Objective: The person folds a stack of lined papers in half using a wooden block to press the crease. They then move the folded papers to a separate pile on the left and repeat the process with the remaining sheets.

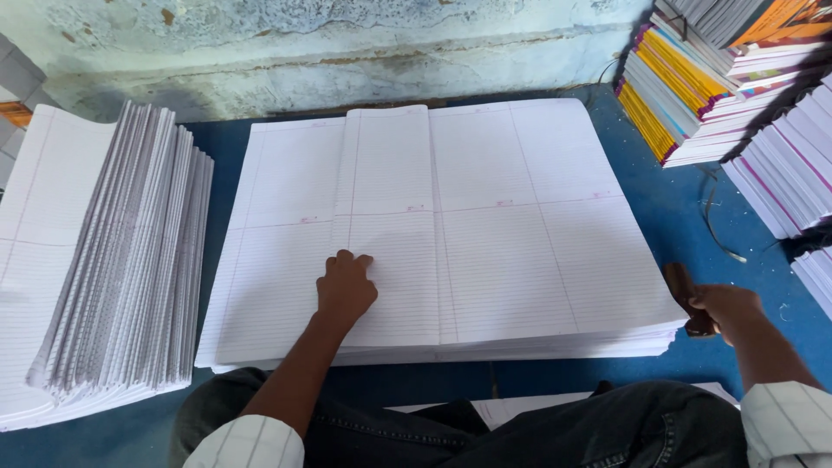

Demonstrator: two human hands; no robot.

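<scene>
Nearest the camera sit the person's dark-trousered knees (607, 429), with checked sleeves at either side; the left hand (345, 286) rests knuckles-up on the top sheet (485, 217), fingers curled and pressed down on the paper, pinching nothing; the right hand (732, 310), off the right edge of the paper, is closed around a dark brown tool (683, 295) whose kind cannot be told. The sheet is the uppermost of a thick flat pile (520, 347) of large ruled paper lying on the blue floor covering (685, 225) straight ahead of both hands; a single sheet looks light, limp and easily creased, and slides on the one below, so it is probably best taken at a near corner or edge, while the whole pile would be heavy. Left of the left hand stands a fanned stack of folded sheets (121, 260); beyond and to the right of the right hand lie stacks of bound notebooks (693, 87) with coloured covers; no containers show; farthest off is a worn pale wall (329, 52).
</scene>
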